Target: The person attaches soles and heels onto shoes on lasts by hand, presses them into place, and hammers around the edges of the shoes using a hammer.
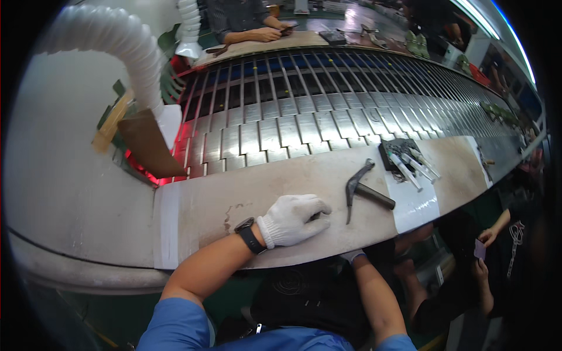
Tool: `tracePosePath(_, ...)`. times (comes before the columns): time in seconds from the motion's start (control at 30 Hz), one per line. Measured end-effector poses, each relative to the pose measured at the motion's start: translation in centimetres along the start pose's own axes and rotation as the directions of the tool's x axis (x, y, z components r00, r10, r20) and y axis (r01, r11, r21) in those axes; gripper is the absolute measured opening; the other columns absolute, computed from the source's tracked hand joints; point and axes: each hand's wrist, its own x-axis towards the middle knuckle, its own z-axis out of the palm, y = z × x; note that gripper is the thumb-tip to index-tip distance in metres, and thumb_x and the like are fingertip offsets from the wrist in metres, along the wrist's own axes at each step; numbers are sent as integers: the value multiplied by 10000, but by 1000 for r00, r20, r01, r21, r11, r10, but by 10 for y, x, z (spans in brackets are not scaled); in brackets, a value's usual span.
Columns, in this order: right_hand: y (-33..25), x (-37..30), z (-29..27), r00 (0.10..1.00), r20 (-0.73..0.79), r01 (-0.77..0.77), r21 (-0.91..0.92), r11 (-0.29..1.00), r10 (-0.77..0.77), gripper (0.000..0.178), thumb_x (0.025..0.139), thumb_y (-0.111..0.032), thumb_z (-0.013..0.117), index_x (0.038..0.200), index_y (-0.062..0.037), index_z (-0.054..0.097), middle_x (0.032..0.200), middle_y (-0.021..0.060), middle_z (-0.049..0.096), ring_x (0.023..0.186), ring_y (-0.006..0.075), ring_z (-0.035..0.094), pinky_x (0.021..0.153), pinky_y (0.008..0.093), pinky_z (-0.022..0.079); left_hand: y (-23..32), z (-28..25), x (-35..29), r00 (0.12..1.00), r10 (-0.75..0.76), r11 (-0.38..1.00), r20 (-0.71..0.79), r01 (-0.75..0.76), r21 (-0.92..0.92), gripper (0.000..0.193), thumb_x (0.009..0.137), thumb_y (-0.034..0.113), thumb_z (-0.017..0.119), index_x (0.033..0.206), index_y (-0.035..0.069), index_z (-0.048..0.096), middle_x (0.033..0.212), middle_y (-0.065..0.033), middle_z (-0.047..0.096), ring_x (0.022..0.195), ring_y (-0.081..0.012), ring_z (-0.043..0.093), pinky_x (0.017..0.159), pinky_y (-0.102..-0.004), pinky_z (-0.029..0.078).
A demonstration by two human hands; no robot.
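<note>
Hammer [373, 195]: dark grey head, dark handle. Left of hammer: left glove [294, 220] plain white, watch [253, 236] black, sleeve [175, 324] solid blue. Under hammer: board [281, 180] mottled beige-tan, brownish squiggle stains, white strips [170, 225]. Right of hammer: syringe-like tubes [421, 168] whitish, greenish tips; block [391, 158] black. Beyond hammer: conveyor [281, 137] silver-grey, striped by slats. Far left of hammer: ribbed hose [105, 35] white, flap [149, 143] brown.

Strip light [479, 20] glares upper right, metal slats [287, 131] gleam; edges bend into a dark rim
</note>
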Motion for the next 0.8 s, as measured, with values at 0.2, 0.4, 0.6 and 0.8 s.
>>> tracePosePath(0.2,-47,21,-13,988,101,-119,40,992,114,782,1101,-642,403,1711,-153,393,1828,163,247,1685,386,202,1379,537,143,8,-10,-2,1000,-29,999,12,28,38,204,938,209,795,1084,69,769,901,-136,731,817,-326,746,753,-424,603)
tracePosePath(0.4,-44,3,-31,990,-28,-132,101,986,136,748,1093,-599,470,1676,-132,446,1792,170,329,1653,381,283,1361,527,201,13,1,11,999,-9,999,37,11,-49,214,928,188,807,1084,46,774,901,-144,733,799,-316,742,742,-408,598)
tracePosePath(0.6,-78,15,-45,987,-10,-159,106,981,161,694,1107,-557,482,1657,-133,472,1766,148,385,1620,355,350,1345,487,251,10,-5,0,998,-55,998,15,55,-14,216,912,157,818,1079,26,775,903,-154,733,768,-303,737,727,-390,594)
tracePosePath(0.8,-82,12,-52,982,-20,-188,21,982,189,643,1115,-524,472,1630,-140,514,1752,132,418,1603,334,388,1331,474,288,9,-7,1,997,-63,998,46,64,-14,226,897,100,805,1101,6,779,962,-158,760,810,-283,741,763,-369,595)
